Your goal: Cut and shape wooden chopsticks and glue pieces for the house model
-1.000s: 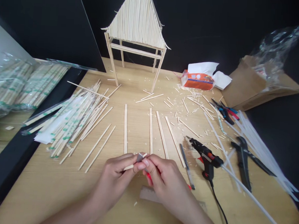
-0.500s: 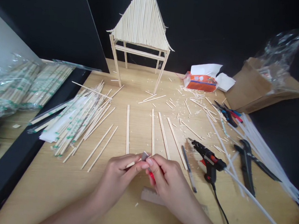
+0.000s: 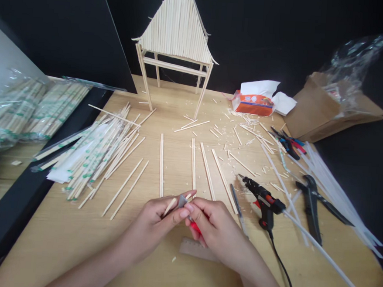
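Head view: fingers of the left hand (image 3: 156,216) pinch a wooden stick (image 3: 170,206); those of the right hand (image 3: 214,221) clamp a red-handled tool (image 3: 195,226) beside it, over the tabletop (image 3: 56,239), which reaches left to a black strip (image 3: 21,201). The tissue pack (image 3: 253,105) has illegible lettering.

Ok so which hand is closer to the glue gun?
Right. The right hand is to the left of the glue gun, not touching it; the left hand is farther left, beyond the right hand.

Stick (image 3: 170,206) in left fingers (image 3: 177,215), red tool (image 3: 195,227) in right fingers (image 3: 199,214)
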`<state>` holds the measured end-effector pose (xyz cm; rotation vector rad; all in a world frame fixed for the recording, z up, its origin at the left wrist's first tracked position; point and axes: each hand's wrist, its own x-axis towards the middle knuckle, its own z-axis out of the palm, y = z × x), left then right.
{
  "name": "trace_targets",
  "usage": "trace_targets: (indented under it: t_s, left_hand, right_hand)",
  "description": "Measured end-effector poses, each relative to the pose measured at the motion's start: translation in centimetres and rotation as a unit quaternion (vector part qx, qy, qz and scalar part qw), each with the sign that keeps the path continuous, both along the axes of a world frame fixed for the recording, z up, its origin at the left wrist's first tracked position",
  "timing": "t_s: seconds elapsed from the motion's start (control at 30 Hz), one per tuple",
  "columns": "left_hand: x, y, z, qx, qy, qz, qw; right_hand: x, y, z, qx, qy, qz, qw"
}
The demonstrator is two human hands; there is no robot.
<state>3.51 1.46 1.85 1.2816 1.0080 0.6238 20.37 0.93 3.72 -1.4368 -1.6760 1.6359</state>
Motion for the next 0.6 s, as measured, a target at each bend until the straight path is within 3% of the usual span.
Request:
trace_targets:
  t_s: [0.3,0.6]
  left_hand:
    - [0.05,-0.01,0.29,0.041,-0.013,0.002,0.999]
    - [-0.35,-0.69,-0.15,0.108,0.068,0.042,0.991]
  right_hand:
    - [-0.18,-0.15,0.23,0.008,-0.008,-0.007,1.0]
    - [-0.49,-0.44,0.3,0.101,-0.069,-0.004,0.992]
